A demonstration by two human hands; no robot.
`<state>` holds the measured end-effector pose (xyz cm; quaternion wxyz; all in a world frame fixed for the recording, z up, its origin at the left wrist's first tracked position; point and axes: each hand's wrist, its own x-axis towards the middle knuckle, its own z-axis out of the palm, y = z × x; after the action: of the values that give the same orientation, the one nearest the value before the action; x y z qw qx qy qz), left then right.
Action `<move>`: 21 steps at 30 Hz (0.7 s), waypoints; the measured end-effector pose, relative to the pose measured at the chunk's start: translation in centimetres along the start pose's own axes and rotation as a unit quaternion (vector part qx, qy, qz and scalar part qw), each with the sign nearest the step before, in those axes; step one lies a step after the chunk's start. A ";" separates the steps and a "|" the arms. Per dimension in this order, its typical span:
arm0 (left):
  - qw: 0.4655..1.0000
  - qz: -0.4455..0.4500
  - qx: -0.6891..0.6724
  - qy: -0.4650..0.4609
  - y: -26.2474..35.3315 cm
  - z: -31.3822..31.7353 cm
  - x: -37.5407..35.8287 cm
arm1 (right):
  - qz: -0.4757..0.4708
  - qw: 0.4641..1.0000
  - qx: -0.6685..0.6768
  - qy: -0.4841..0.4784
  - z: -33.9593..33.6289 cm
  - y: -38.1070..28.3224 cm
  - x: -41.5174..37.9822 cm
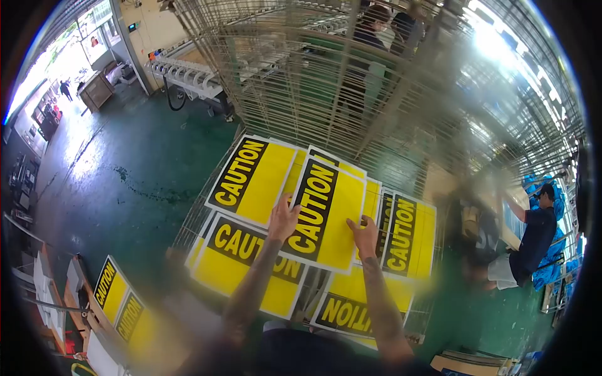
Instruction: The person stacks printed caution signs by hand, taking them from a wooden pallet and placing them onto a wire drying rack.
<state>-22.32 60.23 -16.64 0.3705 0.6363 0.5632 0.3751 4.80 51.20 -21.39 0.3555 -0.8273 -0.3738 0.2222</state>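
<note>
Looking down, the camera shows a wire rack shelf (207, 207) that carries several yellow CAUTION signs, and under it a dark green painted floor (138, 175) of a large workshop. More wire shelves (326, 75) of the same rack rise behind, and they partly hide two people (382, 31) who stand on the far side. At the right a person in a dark shirt (536, 241) works near blue material. At the far left an open doorway (56, 69) lets in bright daylight.

The top sign (323, 216) lies tilted over the other signs in the middle of the shelf. The left hand (283, 219) rests on its left edge with the fingers spread, and the right hand (365, 233) presses its lower right edge with the fingers bent; whether either one really grips the sheet I cannot tell. Another sign (251, 178) lies just beside it at the left, partly under it. More signs (119, 301) stand on a table at the lower left.
</note>
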 end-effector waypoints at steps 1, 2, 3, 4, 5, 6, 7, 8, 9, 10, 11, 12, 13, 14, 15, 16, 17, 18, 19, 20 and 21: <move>0.997 -0.048 -0.046 -0.044 1.1 -1.1 -0.6 | -0.022 0.999 -0.020 0.037 0.3 0.0 0.1; 0.986 -0.079 -0.124 -0.075 1.6 -1.8 -0.7 | -0.045 0.996 -0.040 0.069 0.4 -0.3 -0.3; 0.968 -0.113 -0.201 -0.103 1.9 -2.6 -1.1 | -0.066 0.991 -0.061 0.098 0.7 -0.1 -0.8; 0.965 -0.097 -0.218 -0.105 2.2 -3.6 -1.6 | -0.071 0.991 -0.067 0.090 0.8 0.0 -0.6; 0.957 -0.086 -0.263 -0.084 2.9 -4.8 -2.1 | 0.024 0.998 0.060 -0.012 -0.1 -1.6 -0.4; 0.963 -0.095 -0.239 -0.084 3.2 -6.6 -2.0 | 0.033 0.995 0.083 -0.038 -0.8 -4.3 -1.1; 0.968 -0.104 -0.214 -0.085 2.8 -8.5 -1.5 | 0.043 0.992 0.105 -0.062 -1.1 -6.6 -1.8; 0.973 -0.069 -0.199 -0.095 0.4 -9.9 -0.4 | 0.066 0.979 0.150 -0.121 -0.6 -8.1 -1.7; 0.964 -0.102 -0.232 -0.085 -0.1 -11.5 0.4 | 0.089 0.960 0.194 -0.178 0.0 -9.4 -1.5; 0.984 -0.053 -0.167 -0.039 -6.4 -11.3 2.8 | 0.114 0.936 0.238 -0.235 0.9 -10.5 -1.2; 0.982 -0.064 -0.172 -0.051 -7.1 -13.4 4.3 | 0.101 0.934 0.244 -0.243 2.7 -11.4 -1.0; 0.990 -0.079 -0.106 -0.047 -7.9 -15.2 6.2 | 0.089 0.931 0.250 -0.250 5.4 -12.2 -0.7; 0.989 -0.062 -0.100 -0.089 -11.5 -16.4 9.3 | 0.078 0.928 0.257 -0.256 7.9 -13.1 -0.4; 0.998 -0.047 0.039 0.004 -10.2 -17.8 9.8 | 0.084 0.927 0.257 -0.259 10.1 -14.1 0.0; 0.997 -0.056 0.047 0.000 -12.2 -18.4 11.9 | 0.089 0.926 0.255 -0.263 12.1 -15.1 0.3; 0.996 -0.064 0.055 -0.003 -14.6 -19.1 14.2 | 0.093 0.934 0.222 -0.265 13.9 -16.1 0.4; 0.991 -0.086 0.093 -0.036 -14.9 -19.9 15.5 | 0.096 0.941 0.189 -0.265 15.4 -17.1 0.5; 0.983 -0.108 0.128 -0.070 -14.9 -20.3 16.4 | 0.099 0.947 0.155 -0.265 16.8 -17.0 0.7; 0.973 -0.131 0.161 -0.105 -15.1 -20.6 16.9 | 0.054 0.966 0.141 -0.211 18.0 -16.7 0.5; 0.975 -0.129 0.148 -0.101 -15.0 -20.8 17.2 | 0.010 0.980 0.127 -0.154 19.0 -16.6 0.3; 0.979 -0.127 0.122 -0.106 -14.8 -21.0 17.4 | -0.035 0.988 0.113 -0.095 19.7 -16.2 0.2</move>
<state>-46.12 79.96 -19.51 0.3924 0.6366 0.6380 0.1838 -15.02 67.31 -21.97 0.4171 -0.7434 -0.4071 0.3281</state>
